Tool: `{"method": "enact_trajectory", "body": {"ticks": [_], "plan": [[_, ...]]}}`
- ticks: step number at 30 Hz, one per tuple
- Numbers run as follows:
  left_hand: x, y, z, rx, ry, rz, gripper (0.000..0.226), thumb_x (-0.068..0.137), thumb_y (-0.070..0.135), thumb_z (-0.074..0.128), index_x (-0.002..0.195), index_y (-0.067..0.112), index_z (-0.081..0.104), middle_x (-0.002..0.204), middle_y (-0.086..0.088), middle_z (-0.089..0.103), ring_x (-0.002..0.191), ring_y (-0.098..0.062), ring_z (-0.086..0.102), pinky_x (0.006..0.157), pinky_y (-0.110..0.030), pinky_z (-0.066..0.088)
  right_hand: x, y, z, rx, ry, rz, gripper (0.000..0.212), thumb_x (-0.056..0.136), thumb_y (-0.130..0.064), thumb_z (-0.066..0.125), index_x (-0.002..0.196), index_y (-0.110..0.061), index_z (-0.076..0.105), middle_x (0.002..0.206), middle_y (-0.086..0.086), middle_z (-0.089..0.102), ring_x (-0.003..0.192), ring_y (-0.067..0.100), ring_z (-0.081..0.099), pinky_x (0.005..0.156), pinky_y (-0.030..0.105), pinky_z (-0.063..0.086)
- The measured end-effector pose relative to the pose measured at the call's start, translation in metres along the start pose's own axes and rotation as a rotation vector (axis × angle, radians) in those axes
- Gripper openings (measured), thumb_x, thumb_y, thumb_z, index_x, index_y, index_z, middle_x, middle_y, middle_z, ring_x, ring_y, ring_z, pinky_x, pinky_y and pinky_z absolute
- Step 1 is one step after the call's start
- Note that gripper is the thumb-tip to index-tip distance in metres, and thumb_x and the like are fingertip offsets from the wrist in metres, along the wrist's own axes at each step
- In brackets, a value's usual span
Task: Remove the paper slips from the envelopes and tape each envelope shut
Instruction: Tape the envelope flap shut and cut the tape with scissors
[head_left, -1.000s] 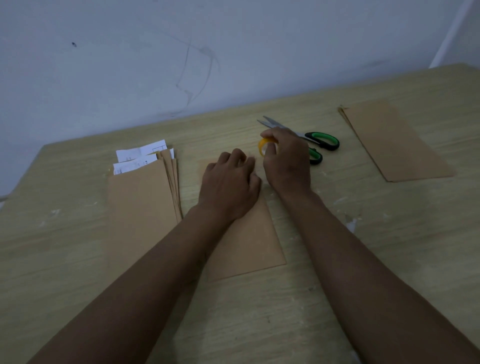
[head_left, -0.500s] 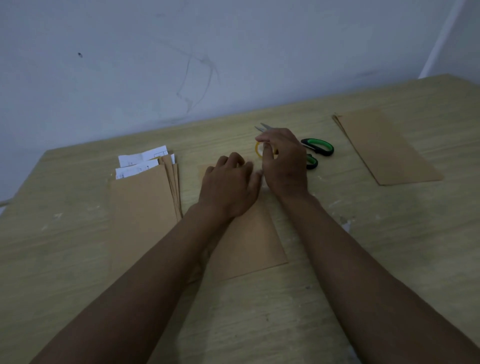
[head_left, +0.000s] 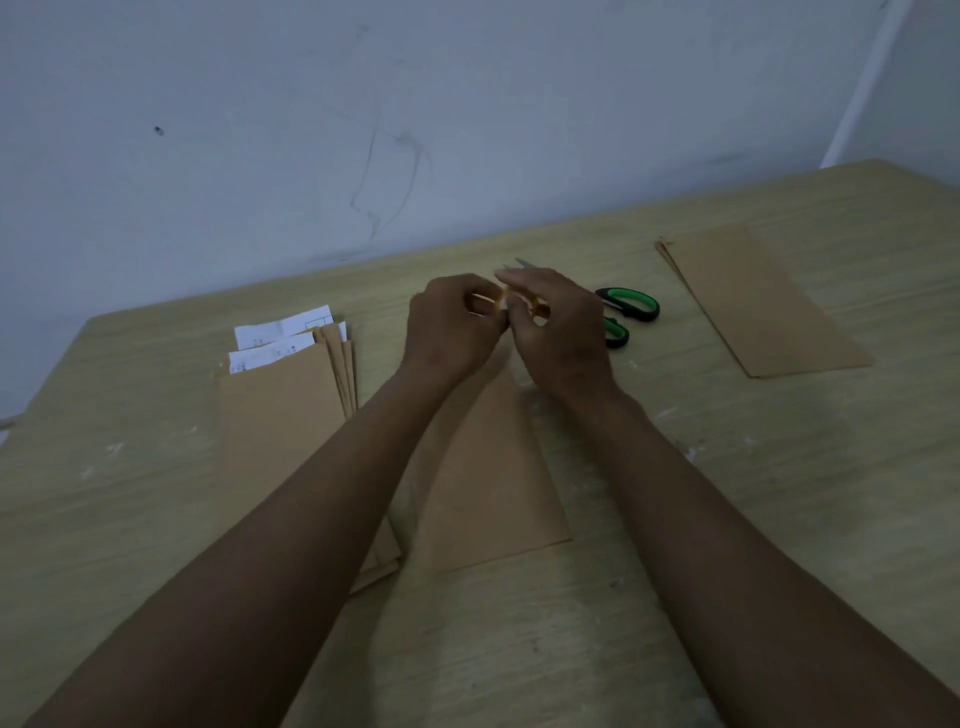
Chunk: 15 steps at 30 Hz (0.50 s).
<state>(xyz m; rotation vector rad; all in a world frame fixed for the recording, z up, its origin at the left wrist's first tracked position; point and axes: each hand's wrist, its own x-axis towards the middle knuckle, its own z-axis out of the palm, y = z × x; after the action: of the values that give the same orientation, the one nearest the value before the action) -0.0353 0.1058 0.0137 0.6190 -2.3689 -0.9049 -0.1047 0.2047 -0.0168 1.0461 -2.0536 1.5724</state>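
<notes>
Both hands are meeting mid-frame, pinching a tape roll.
The left hand (head_left: 451, 328) and right hand (head_left: 558, 325) are gripping the yellow roll (head_left: 503, 301) with curled fingers, above the envelope (head_left: 488, 483) lying on the surface (head_left: 727, 519).

Both hands (head_left: 511, 325) grip tape roll (head_left: 503, 300) (above envelope (head_left: 488, 467)).

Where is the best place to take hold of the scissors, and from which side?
Grip the scissors by the green-and-black handle loops, coming from the right: the loops point right and lie uncovered, while the blades run left behind the hands holding the tape roll.
</notes>
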Motion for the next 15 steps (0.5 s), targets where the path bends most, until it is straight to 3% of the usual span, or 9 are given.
{"method": "enact_trajectory", "body": {"ticks": [3, 5, 8, 10, 15], "plan": [[0.007, -0.005, 0.003, -0.135, 0.007, -0.131, 0.013, 0.072, 0.023, 0.082, 0.078, 0.020, 0.071, 0.073, 0.003, 0.073, 0.073, -0.012, 0.071, 0.076, -0.030, 0.056, -0.002, -0.002, -0.008, -0.077, 0.038, 0.067, 0.035, 0.083, -0.008, 0.054, 0.112, -0.005, 0.072, 0.114, 0.008, 0.071, 0.110, 0.020, 0.064, 0.098, 0.028, 0.047], [0.008, -0.008, 0.004, -0.245, 0.004, -0.211, 0.017, 0.066, 0.026, 0.084, 0.073, 0.023, 0.069, 0.072, -0.001, 0.074, 0.074, -0.017, 0.074, 0.080, -0.042, 0.060, 0.000, 0.005, -0.019, -0.301, 0.097, 0.174, 0.038, 0.082, -0.010, 0.049, 0.111, -0.004, 0.071, 0.113, 0.012, 0.070, 0.110, 0.028, 0.061, 0.098, 0.032, 0.044], [0.007, -0.011, 0.002, -0.318, 0.025, -0.270, 0.018, 0.071, 0.020, 0.085, 0.074, 0.023, 0.068, 0.073, -0.004, 0.074, 0.075, -0.020, 0.074, 0.081, -0.048, 0.060, 0.001, 0.010, -0.035, -0.615, -0.104, 0.426, 0.034, 0.090, -0.014, 0.051, 0.120, -0.007, 0.066, 0.121, 0.013, 0.065, 0.116, 0.032, 0.056, 0.099, 0.038, 0.043], [0.007, -0.012, 0.001, -0.357, 0.047, -0.304, 0.018, 0.073, 0.018, 0.085, 0.075, 0.022, 0.067, 0.076, -0.006, 0.074, 0.076, -0.021, 0.074, 0.082, -0.049, 0.060, 0.001, 0.009, -0.039, -0.645, -0.200, 0.554, 0.032, 0.094, -0.017, 0.053, 0.124, -0.009, 0.063, 0.123, 0.012, 0.063, 0.116, 0.032, 0.057, 0.096, 0.039, 0.047], [0.012, -0.014, -0.001, -0.391, 0.104, -0.341, 0.021, 0.060, 0.031, 0.082, 0.072, 0.023, 0.067, 0.078, -0.006, 0.074, 0.080, -0.025, 0.074, 0.082, -0.051, 0.060, 0.012, 0.010, -0.042, -0.707, -0.246, 0.572, 0.036, 0.093, -0.025, 0.056, 0.128, -0.016, 0.058, 0.135, 0.009, 0.044, 0.124, 0.031, 0.044, 0.102, 0.044, 0.037]]}}
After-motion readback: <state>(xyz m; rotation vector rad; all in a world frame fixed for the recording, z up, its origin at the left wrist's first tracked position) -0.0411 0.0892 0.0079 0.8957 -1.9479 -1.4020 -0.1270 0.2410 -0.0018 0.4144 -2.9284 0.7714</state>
